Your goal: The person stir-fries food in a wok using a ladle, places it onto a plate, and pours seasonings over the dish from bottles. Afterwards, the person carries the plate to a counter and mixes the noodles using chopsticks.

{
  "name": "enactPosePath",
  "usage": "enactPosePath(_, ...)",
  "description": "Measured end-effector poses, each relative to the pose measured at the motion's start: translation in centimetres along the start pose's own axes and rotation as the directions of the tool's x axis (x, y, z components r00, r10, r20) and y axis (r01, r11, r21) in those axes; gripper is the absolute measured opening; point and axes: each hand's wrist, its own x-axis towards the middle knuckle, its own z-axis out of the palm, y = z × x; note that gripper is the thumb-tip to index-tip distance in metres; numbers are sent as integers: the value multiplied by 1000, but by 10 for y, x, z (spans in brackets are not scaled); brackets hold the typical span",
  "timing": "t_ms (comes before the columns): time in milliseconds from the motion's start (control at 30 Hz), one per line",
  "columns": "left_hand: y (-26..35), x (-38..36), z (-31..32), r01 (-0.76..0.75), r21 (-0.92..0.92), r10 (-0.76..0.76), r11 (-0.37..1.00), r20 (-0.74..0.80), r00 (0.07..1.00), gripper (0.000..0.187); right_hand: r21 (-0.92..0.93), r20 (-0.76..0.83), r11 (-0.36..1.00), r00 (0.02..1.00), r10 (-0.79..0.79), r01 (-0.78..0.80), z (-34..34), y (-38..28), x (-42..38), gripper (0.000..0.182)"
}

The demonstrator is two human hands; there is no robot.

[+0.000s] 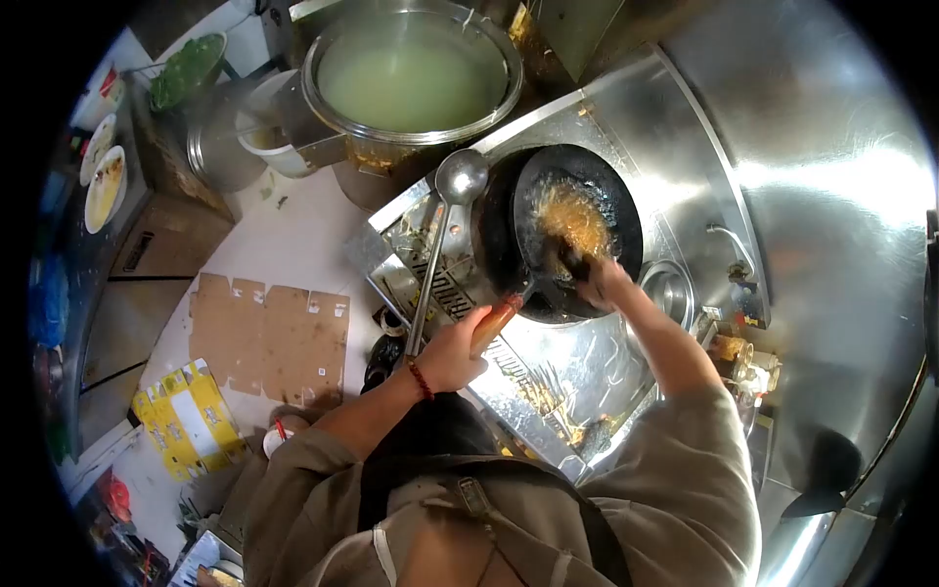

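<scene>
Left hand (455, 354), red beaded bracelet (422, 380) at its wrist: closed around the brown wooden handle (497, 325) of one round black metal wok (531, 210), which I see at the stainless-steel stove (597, 362). Right hand (603, 284): fingers curled on a dark implement (575, 262), type beyond my making out, inside the wok amid brown frothy liquid (572, 217). Beside the wok: one long-handled steel ladle (462, 176). Near the ladle: one large round steel pot (411, 134) of cloudy pale-green liquid (411, 83).
</scene>
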Motion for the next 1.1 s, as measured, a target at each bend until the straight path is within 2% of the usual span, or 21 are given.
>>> enactPosePath(33,-4,2,2,-36,-33,36,999,-3,999,68,39,-52,996,995,85,-83,13,17,32,56)
enactPosePath(67,-13,3,6,-71,-71,70,995,-9,997,68,60,97,915,915,391,-398,-11,-12,51,46)
enactPosePath(167,-16,0,4,-117,-54,114,992,-50,992,67,104,71,987,991,116,-123,-3,-3,16,47)
enactPosePath(200,-16,-2,4,-123,-37,121,992,-64,991,66,-55,166,997,985,53,-44,-30,-29,-22,47)
enactPosePath(267,-7,-1,2,-68,-52,66,996,-31,997,65,-156,221,988,975,27,8,-17,5,-38,45)
enactPosePath(333,-6,1,1,14,-61,-12,998,29,1000,65,-200,265,970,946,188,-137,-12,19,-22,40)
enactPosePath(367,-7,4,-1,-25,-92,28,995,27,999,65,-210,283,930,892,352,-301,-20,24,11,36)
enactPosePath(400,-9,2,-1,-59,-127,62,990,23,998,65,-37,269,951,913,306,-308,-26,31,31,28)
enactPosePath(433,-7,-1,0,-88,-171,92,981,17,996,65,413,200,791,892,404,-451,-28,17,40,26)
enactPosePath(467,-5,-2,-2,-97,-75,96,992,-17,995,66,274,268,815,855,445,-510,-28,2,45,29)
enactPosePath(500,-16,0,3,-66,-139,66,988,-5,998,66,127,340,815,796,500,-566,-32,-16,34,33)
enactPosePath(533,-12,-4,3,-53,-112,53,992,-4,999,66,323,469,683,738,486,-655,-18,-7,10,39)
enactPosePath(600,-9,0,0,-87,-50,85,995,-39,996,66,230,421,878,856,299,-420,-24,-15,-41,35)
enactPosePath(633,-12,1,3,-113,-25,111,993,-55,992,66,165,431,918,864,261,-361,-35,-15,-55,34)
enactPosePath(700,-11,-2,0,-117,-20,116,993,-52,992,65,140,398,902,858,326,-408,-31,17,-33,31)
enactPosePath(767,-1,-4,-3,-90,-79,88,993,-22,996,64,168,185,903,913,364,-395,-7,39,16,28)
enactPosePath(833,-12,2,4,-120,-105,115,987,-53,992,65,180,409,749,741,533,-638,-8,4,38,31)
enactPosePath(867,-16,2,5,-129,-81,123,988,-70,990,65,180,265,916,914,307,-359,-11,-6,15,32)
enactPosePath(933,-11,-4,0,-100,-32,98,994,-51,994,65,268,506,807,790,347,-526,-41,-19,-28,30)
enactPosePath(1000,-10,-3,2,-108,-9,107,994,-68,992,65,311,666,569,602,440,-761,-57,-17,-32,32)
enactPosePath(1100,-7,-2,1,-99,-34,96,995,-73,993,64,245,545,741,722,428,-625,-34,17,10,32)
